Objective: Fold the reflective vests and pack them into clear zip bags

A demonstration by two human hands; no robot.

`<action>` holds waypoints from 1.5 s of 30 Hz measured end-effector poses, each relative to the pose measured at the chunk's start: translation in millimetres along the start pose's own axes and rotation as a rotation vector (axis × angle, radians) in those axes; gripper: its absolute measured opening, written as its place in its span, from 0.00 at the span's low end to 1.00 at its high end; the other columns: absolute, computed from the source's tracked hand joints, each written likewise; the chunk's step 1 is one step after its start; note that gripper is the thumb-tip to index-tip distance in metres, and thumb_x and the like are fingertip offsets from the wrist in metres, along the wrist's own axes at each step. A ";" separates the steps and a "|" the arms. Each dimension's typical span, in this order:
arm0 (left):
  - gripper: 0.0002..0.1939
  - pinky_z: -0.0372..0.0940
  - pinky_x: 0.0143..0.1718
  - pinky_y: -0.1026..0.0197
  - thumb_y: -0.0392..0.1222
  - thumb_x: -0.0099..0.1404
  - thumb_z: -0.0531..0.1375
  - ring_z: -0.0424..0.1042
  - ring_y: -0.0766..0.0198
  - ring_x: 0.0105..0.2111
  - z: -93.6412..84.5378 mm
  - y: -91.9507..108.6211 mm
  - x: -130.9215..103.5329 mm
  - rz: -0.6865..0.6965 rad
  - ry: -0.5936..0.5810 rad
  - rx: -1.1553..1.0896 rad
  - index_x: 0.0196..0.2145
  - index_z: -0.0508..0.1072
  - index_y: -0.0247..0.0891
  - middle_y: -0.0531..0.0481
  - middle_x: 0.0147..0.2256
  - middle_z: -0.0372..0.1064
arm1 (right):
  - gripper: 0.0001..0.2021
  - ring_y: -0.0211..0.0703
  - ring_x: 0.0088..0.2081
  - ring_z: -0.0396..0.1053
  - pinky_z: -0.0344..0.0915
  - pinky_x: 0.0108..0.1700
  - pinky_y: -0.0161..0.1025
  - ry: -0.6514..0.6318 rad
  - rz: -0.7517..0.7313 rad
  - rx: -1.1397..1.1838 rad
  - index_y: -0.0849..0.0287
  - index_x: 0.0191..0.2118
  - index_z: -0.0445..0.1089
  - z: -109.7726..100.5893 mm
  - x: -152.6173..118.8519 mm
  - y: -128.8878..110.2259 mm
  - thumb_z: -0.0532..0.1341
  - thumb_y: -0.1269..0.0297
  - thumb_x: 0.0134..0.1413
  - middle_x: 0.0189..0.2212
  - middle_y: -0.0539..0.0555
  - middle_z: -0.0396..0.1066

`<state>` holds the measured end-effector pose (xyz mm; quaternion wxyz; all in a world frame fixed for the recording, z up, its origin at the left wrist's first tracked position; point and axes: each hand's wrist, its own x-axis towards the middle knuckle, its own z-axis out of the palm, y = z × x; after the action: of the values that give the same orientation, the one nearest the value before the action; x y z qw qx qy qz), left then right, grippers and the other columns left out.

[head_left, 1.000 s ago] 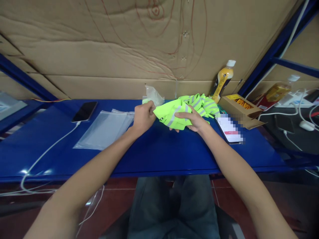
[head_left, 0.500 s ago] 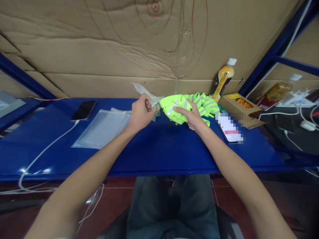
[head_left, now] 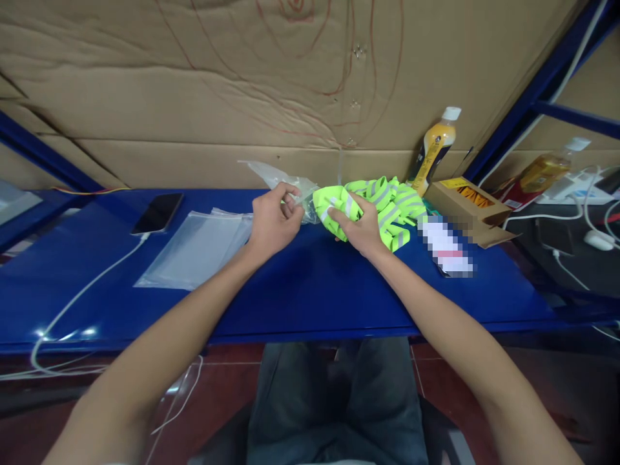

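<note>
My left hand (head_left: 277, 219) is closed on a clear plastic bag (head_left: 283, 179), whose loose end sticks up behind the fingers. Just right of it, my right hand (head_left: 359, 226) grips a bunched part of a fluorescent yellow-green reflective vest (head_left: 335, 197) with grey stripes. The thumb lies on top of the folded fabric, and the bag's edge meets the bundle. More yellow-green striped fabric (head_left: 400, 205) lies in a heap behind my right hand. Whether the heap and the held bundle are one piece, I cannot tell.
Flat clear bags (head_left: 194, 252) lie left on the blue table (head_left: 310, 303), beside a charging phone (head_left: 157, 213). On the right are a lit phone (head_left: 443, 245), an open cardboard box (head_left: 467, 197) and a yellow drink bottle (head_left: 433, 152). A cardboard wall (head_left: 194, 116) stands behind.
The bag in my left hand spreads wider behind the fingers. My right hand has shifted slightly left with the bundle, and more of the heaped fabric shows beside it.
</note>
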<state>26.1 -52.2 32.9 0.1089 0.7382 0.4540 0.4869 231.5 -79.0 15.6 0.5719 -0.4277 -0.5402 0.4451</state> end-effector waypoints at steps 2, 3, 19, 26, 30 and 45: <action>0.11 0.64 0.31 0.63 0.34 0.60 0.61 0.67 0.68 0.22 -2.5 0.8 0.4 0.016 0.004 0.077 0.42 0.75 0.38 0.57 0.26 0.67 | 0.26 0.43 0.29 0.73 0.76 0.24 0.40 -0.010 -0.012 0.035 0.54 0.49 0.77 -0.2 -3.2 -4.7 0.77 0.45 0.49 0.37 0.53 0.79; 0.11 0.64 0.31 0.62 0.34 0.61 0.61 0.67 0.67 0.23 -3.6 0.7 0.5 0.021 0.005 0.092 0.43 0.75 0.38 0.57 0.27 0.67 | 0.26 0.45 0.28 0.74 0.76 0.23 0.42 -0.030 0.000 0.069 0.54 0.48 0.77 -0.6 -4.7 -7.5 0.78 0.45 0.47 0.35 0.53 0.78; 0.22 0.54 0.69 0.23 0.45 0.66 0.69 0.55 0.29 0.72 -41.4 22.1 5.0 0.512 -0.177 0.499 0.57 0.76 0.45 0.41 0.67 0.67 | 0.24 0.59 0.53 0.79 0.81 0.52 0.55 0.001 -0.209 -0.058 0.52 0.55 0.79 -0.6 -6.5 -6.0 0.73 0.46 0.57 0.51 0.58 0.81; 0.32 0.72 0.59 0.40 0.38 0.65 0.67 0.75 0.39 0.59 -43.7 1.2 13.2 0.392 -0.349 0.376 0.65 0.67 0.39 0.36 0.58 0.74 | 0.19 0.52 0.62 0.76 0.69 0.69 0.54 -0.331 -0.674 -0.423 0.50 0.60 0.77 -12.8 -9.5 -24.4 0.67 0.64 0.63 0.60 0.55 0.79; 0.38 0.68 0.66 0.43 0.43 0.63 0.72 0.73 0.40 0.64 -39.9 -7.8 14.4 0.423 -0.480 0.279 0.68 0.68 0.40 0.35 0.64 0.72 | 0.31 0.56 0.65 0.74 0.71 0.66 0.54 -0.406 -0.659 -0.652 0.50 0.67 0.69 -16.0 -13.8 -28.3 0.65 0.69 0.58 0.65 0.56 0.76; 0.23 0.70 0.61 0.44 0.46 0.75 0.65 0.77 0.40 0.58 -21.1 -5.1 -1.3 0.595 -0.564 0.391 0.63 0.71 0.35 0.32 0.55 0.77 | 0.27 0.60 0.56 0.74 0.75 0.50 0.52 -0.299 -0.509 -1.018 0.55 0.63 0.60 -9.5 -14.9 -15.0 0.69 0.66 0.63 0.60 0.64 0.68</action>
<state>5.8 -56.2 39.6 -0.0579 0.9470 0.2582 0.1819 241.4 -97.1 26.1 0.3012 -0.4379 -0.8464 0.0337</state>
